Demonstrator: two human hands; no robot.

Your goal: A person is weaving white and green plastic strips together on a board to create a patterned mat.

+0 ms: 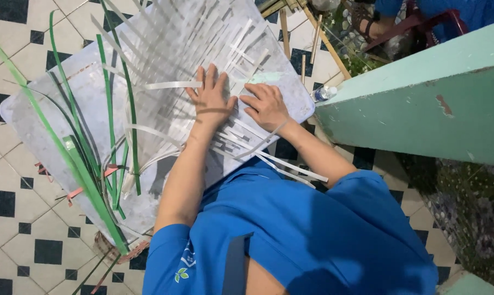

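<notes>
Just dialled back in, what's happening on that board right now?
A person in a blue shirt is weaving a mat of white strips on a pale board laid on the tiled floor. The left hand presses flat on the weave with fingers spread, and the right hand rests beside it, fingers curled over the strips. Loose green strips lie along the board's left side. A plastic bottle sits by the green wall.

Home patio w/ tiled floor (18,218), green wall (421,109), pebble strip (465,213).
</notes>
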